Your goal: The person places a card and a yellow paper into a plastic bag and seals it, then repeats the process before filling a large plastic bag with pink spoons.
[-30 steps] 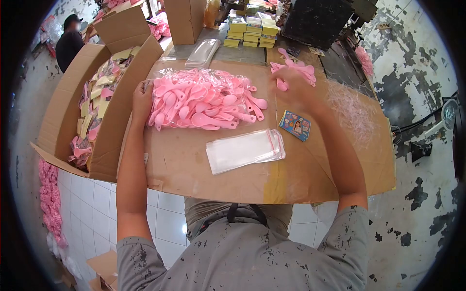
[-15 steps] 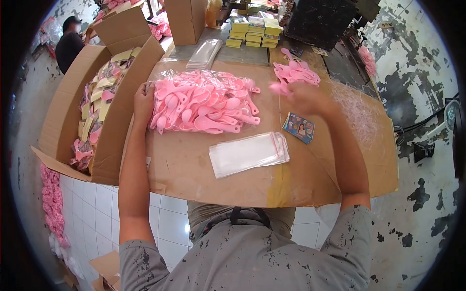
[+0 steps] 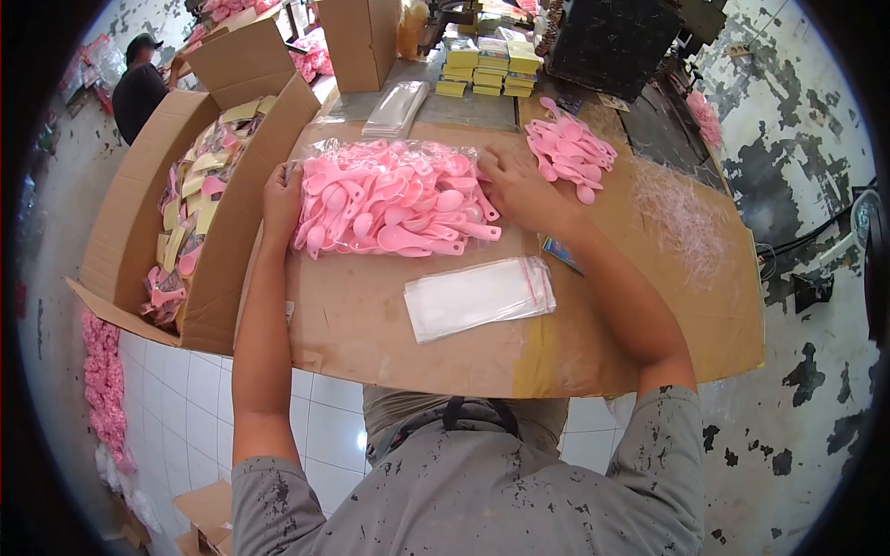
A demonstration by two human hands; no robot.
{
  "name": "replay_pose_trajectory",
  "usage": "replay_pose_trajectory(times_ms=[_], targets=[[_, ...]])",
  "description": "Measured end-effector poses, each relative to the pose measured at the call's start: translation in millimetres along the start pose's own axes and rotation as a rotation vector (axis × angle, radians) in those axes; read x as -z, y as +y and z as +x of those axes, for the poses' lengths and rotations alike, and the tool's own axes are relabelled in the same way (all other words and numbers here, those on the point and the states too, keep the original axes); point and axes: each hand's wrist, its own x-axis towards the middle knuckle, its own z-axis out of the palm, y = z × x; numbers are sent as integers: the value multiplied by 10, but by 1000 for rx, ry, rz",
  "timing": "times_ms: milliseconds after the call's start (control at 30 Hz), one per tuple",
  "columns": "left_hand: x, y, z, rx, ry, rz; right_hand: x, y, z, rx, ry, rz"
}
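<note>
A clear plastic bag filled with pink measuring spoons (image 3: 394, 199) lies flat on the cardboard-covered table. At its left end, my left hand (image 3: 281, 199) is closed on the plastic edge. My right hand (image 3: 521, 190) is at the opposite end, its fingers bent against the bag's edge; the fingertips are partly hidden. Just beyond my right hand is a loose heap of pink spoons (image 3: 570, 146). Below the bag rests a stack of clear flat sleeves (image 3: 477, 298). Printed cards (image 3: 562, 253) show partly from under my right forearm.
An open carton (image 3: 209, 287) of packed spoons stands at the left. Behind the bag are more plastic sleeves (image 3: 396, 108) and yellow-edged card stacks (image 3: 489, 65). Plastic shreds (image 3: 681, 208) lie at the right. A person (image 3: 139, 93) is at the far left.
My right hand has moved left from beside the loose heap to the bag's right end. A pink spoon from that hand now seems to lie with the heap. My left hand stays at the bag.
</note>
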Motion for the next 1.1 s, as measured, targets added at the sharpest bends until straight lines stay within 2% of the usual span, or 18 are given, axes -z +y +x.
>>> replay_pose_trajectory(times_ms=[33, 133, 233, 433, 533, 633, 733, 833, 933, 1033, 1100], targets=[[-8, -23, 16, -10, 3, 11, -16, 23, 2, 16, -12, -21], [0, 16, -12, 12, -9, 17, 206, 60, 19, -176, -348, 45], [-9, 37, -20, 8, -20, -44, 276, 121, -10, -167, -467, -72], [-38, 12, -16, -31, 35, -65, 770, 22, 19, -49, -337, -175], [-32, -36, 17, -40, 33, -40, 1041, 72, -61, -183, -434, 10], [-39, 13, -16, -17, 31, -71, 1335, 87, -73, -87, -362, -21], [-50, 27, -22, -23, 52, -48, 1555, 128, -45, -203, -367, -8], [-42, 51, -35, -45, 41, -62, 1502, 596, -116, -246, -267, -66], [-48, 101, -59, -19, 35, -94, 1332, 725, -195, -208, 52, -479], [-48, 94, -57, -34, 35, -100, 1084, 424, -180, -175, 27, -144], [-47, 36, -30, -42, 45, -63, 988, 22, -142, -390, -322, 199]])
